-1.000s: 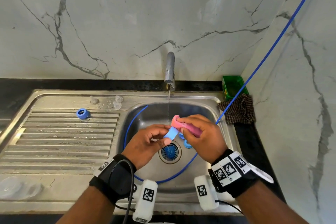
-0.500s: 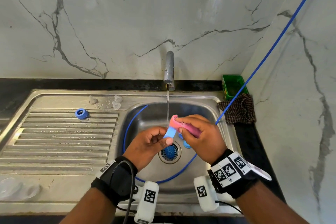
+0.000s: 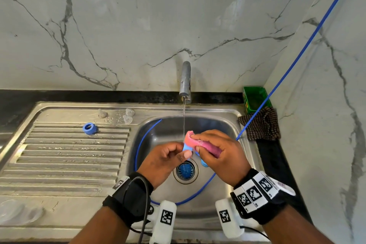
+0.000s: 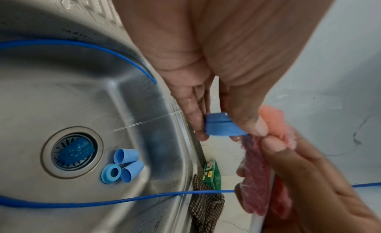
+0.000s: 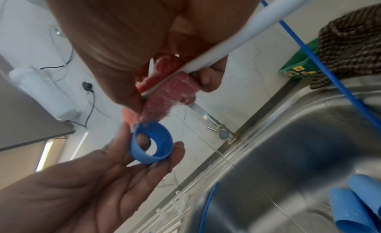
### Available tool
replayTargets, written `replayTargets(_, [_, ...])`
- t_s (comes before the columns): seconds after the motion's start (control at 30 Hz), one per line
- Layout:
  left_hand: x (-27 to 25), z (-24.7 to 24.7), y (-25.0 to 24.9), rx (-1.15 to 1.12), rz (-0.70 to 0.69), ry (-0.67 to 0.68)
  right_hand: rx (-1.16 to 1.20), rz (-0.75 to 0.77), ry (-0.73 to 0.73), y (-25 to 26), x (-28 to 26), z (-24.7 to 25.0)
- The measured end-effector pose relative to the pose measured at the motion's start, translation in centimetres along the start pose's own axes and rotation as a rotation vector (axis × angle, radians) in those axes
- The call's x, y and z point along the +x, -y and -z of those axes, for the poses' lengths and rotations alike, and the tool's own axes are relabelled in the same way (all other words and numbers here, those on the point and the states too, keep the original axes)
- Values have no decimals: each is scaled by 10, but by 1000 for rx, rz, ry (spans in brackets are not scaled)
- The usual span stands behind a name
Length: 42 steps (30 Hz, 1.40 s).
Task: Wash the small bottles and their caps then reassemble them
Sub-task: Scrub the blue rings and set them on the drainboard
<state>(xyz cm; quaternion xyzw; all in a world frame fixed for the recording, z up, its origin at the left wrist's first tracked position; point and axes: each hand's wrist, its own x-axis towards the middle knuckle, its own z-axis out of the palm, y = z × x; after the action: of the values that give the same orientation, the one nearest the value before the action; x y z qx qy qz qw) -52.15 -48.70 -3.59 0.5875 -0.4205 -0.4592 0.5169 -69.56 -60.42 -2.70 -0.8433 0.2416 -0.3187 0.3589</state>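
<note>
Over the sink bowl my left hand pinches a blue threaded cap ring between thumb and fingertips. My right hand grips a pink sponge brush with a white handle, its tip against the ring's rim. Two blue caps and a blue ring lie beside the drain. Another blue ring sits on the drainboard, with three clear teats behind it.
The tap runs a thin stream into the bowl. A blue hose crosses from the upper right and loops inside the bowl. A checked cloth and a green box sit at the right rim. Clear pieces lie near left.
The sponge tip has come down over the blue ring in my left hand, hiding most of it in the head view. Both hands stay over the drain.
</note>
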Motion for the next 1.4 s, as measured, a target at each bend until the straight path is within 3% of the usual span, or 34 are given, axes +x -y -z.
replayTargets(0.1, [1,1,1,28,-26,10,-19,52,13,-1,-2,-3])
replayTargets(0.2, [1,2,4,57,31,36,-1,-35,-17,-6,1,0])
replayTargets(0.33, [0,3,3,73,17,42,-22,63,47,-4,-3,-6])
replayTargets(0.43, [-1,0,-2,3,45,29,6,-38,0,-6,1,-5])
replayTargets(0.57, [-1,1,0,-32,28,20,-7,42,14,-3,-1,-6])
replayTargets(0.67, [-2,2,1,-1,55,13,-13,-27,-5,-8,1,-3])
replayTargets(0.83, [-1,3,4,79,-19,10,-12,39,21,-7,-3,-5])
replayTargets(0.93, [-1,3,8,32,-3,6,5,-26,-20,-9,-1,-3])
replayTargets(1.13, [1,1,2,-33,39,2,8,-15,22,-7,3,-2])
replayTargets(1.3, [7,5,8,-18,-19,-36,-25,52,29,-8,9,-2])
replayTargets(1.4, [7,8,8,23,1,-38,-24,-27,9,-13,13,-1])
